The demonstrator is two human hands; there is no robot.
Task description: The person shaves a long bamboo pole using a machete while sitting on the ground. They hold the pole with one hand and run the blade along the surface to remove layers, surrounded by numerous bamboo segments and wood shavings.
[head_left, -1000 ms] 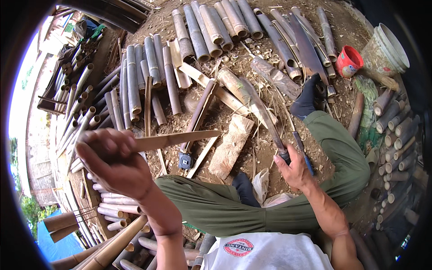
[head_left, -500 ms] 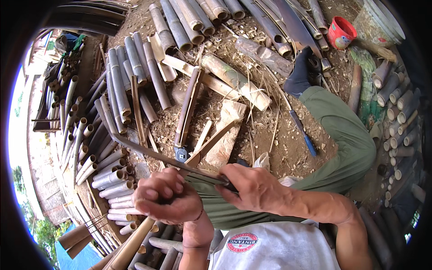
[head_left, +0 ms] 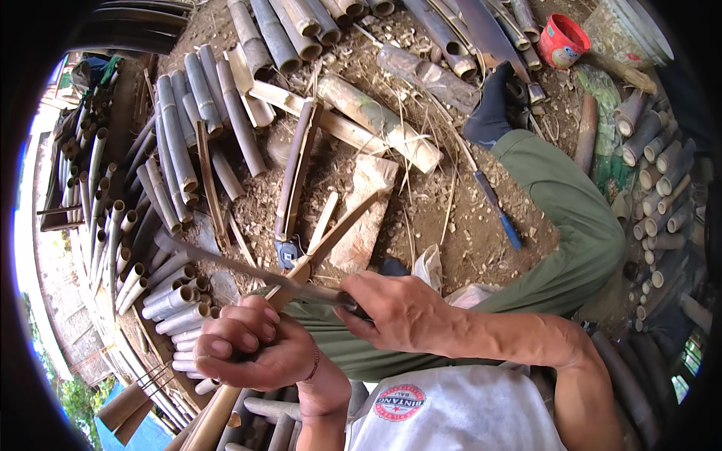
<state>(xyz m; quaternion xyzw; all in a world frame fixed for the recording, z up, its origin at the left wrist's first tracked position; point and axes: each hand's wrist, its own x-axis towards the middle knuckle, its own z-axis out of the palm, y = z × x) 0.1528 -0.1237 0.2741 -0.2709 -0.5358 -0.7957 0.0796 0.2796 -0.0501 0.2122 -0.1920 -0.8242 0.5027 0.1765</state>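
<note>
A: Lie of strip?
B: Bamboo strip slanting from below-left of wooden block up and rightward, far end overlapping block's middle from this viewpoint.

A: Grip?
B: Below-left of block: left hand, fingers curled round strip's near end, that end hidden. Below block: right hand, wrapped round handle of knife; blade pointing left, laid across strip; depth of bite impossible to tell.

A: Materials?
B: Narrow, flat, brown strip, paler near blade. Rough-faced, pale, oblong block. Long, slightly curved, dark metal blade.

A: Different from one second ago?
B: Then: knife right of block, clear of strip; strip's far end left of block. Now: knife across strip, below-left of block.
</note>
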